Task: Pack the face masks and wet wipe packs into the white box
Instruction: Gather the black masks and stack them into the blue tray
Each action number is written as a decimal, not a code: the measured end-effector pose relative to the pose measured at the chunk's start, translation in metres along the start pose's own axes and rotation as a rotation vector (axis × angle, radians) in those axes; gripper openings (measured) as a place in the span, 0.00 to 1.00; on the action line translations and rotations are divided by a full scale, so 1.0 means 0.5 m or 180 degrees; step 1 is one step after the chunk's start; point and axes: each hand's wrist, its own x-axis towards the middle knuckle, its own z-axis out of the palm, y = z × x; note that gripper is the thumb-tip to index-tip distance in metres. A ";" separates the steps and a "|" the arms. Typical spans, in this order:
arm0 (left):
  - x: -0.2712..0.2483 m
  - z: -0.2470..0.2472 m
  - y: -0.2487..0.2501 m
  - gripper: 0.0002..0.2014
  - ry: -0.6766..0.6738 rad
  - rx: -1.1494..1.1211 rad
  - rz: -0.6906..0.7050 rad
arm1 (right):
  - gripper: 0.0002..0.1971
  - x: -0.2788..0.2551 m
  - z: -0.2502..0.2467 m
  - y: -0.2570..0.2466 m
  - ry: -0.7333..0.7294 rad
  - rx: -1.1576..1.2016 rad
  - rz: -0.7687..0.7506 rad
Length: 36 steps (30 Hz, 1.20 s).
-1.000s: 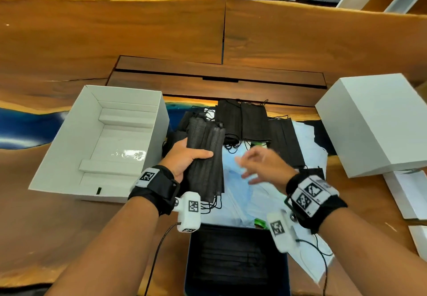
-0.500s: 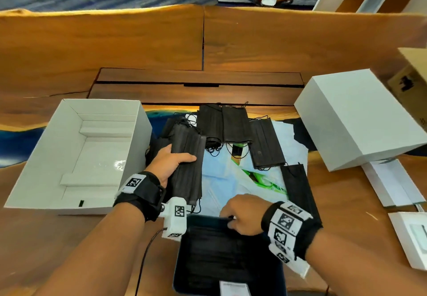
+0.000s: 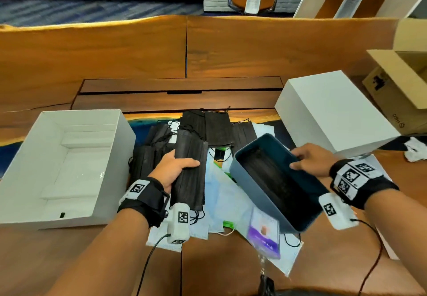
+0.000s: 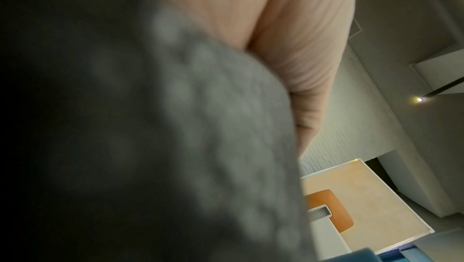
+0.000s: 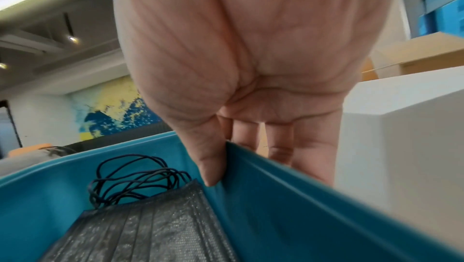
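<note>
The left hand (image 3: 174, 168) clasped a stack of black masks (image 3: 190, 168) just right of the open white box (image 3: 69, 168), seemingly ready to drop them in. The right hand (image 3: 309, 160) pinched the wall of a teal tray (image 3: 254, 187), tilted above the pile, thumb inside; the box's floor looked bare, its near rim unobstructed.

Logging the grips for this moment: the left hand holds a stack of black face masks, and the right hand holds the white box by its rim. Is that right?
Not quite. The right hand grips the rim of the teal plastic bin, thumb inside, as the right wrist view shows. The open white cardboard box sits untouched. The left hand does hold the stack of black face masks.
</note>
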 end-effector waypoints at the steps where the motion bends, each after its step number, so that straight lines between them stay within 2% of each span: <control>1: 0.000 0.007 0.000 0.18 -0.0036 -0.0003 0.0005 | 0.07 0.000 -0.008 0.018 0.0041 0.0022 0.0088; 3: -0.001 0.019 -0.001 0.19 -0.0060 0.0004 0.0012 | 0.15 -0.002 -0.019 0.049 0.0059 0.0085 0.0172; 5: -0.002 0.024 -0.004 0.19 -0.0038 -0.0012 0.0002 | 0.18 -0.010 -0.025 0.068 0.0007 0.0088 0.0237; 10: -0.002 0.024 -0.013 0.18 -0.0054 -0.0083 -0.0040 | 0.09 -0.021 -0.021 0.120 0.0034 -0.0078 0.0562; 13: -0.004 0.024 -0.016 0.15 -0.0070 -0.0305 -0.0128 | 0.12 -0.031 -0.017 0.156 0.0145 0.0007 0.0652; 21: -0.011 0.034 -0.022 0.08 -0.0067 -0.0604 -0.0342 | 0.10 -0.051 0.003 0.224 0.0396 -0.0237 0.1137; 25: -0.022 0.047 -0.024 0.11 -0.0103 -0.0718 -0.0385 | 0.05 -0.048 0.023 0.240 0.0399 -0.0127 0.1318; 28: -0.024 0.052 -0.034 0.16 -0.0117 -0.0730 -0.0416 | 0.07 -0.050 0.040 0.253 0.0272 -0.0093 0.1436; 32: -0.020 0.066 -0.043 0.16 -0.0199 -0.0653 -0.0335 | 0.11 -0.059 0.054 0.226 0.0179 0.0094 0.1252; 36: -0.019 0.107 -0.037 0.15 -0.0399 -0.0550 -0.0214 | 0.06 -0.053 0.044 0.220 0.0070 0.0018 0.1279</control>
